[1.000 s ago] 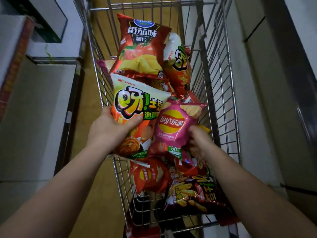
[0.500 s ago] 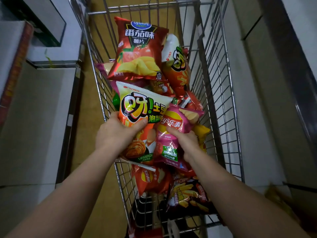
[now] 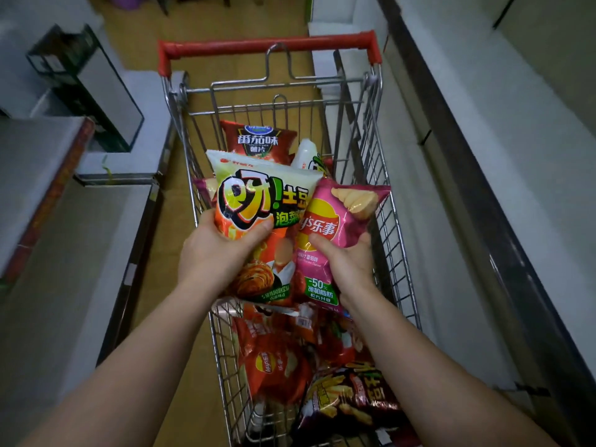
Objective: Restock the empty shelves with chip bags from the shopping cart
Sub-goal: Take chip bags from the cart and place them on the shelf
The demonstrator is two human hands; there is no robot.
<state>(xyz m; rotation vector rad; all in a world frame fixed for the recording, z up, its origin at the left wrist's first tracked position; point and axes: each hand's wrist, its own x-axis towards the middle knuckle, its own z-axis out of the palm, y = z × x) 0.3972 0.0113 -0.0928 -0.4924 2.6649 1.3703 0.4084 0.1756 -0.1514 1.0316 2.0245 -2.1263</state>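
My left hand (image 3: 216,256) grips a white and orange chip bag (image 3: 258,201) by its left side, held above the wire shopping cart (image 3: 396,253). My right hand (image 3: 348,262) holds a pink Lay's bag (image 3: 335,227) from its right edge, beside and touching the first bag. Below them in the cart lie a red Lay's bag (image 3: 274,366) and a dark maroon fries bag (image 3: 351,398). At the far end a dark red tomato-flavour bag (image 3: 258,140) stands upright, with more bags partly hidden behind the ones I hold.
The cart's red handle (image 3: 267,45) is at the far end. Empty pale shelves (image 3: 483,156) run along the right, with a dark rail (image 3: 477,201) at their edge. Grey shelving (image 3: 58,221) and a dark wire rack (image 3: 84,82) stand on the left. Tan floor (image 3: 171,221) lies between.
Both hands have lifted their bags up and away from the pile. The view has tilted up, so the cart's red handle and more aisle floor now show.
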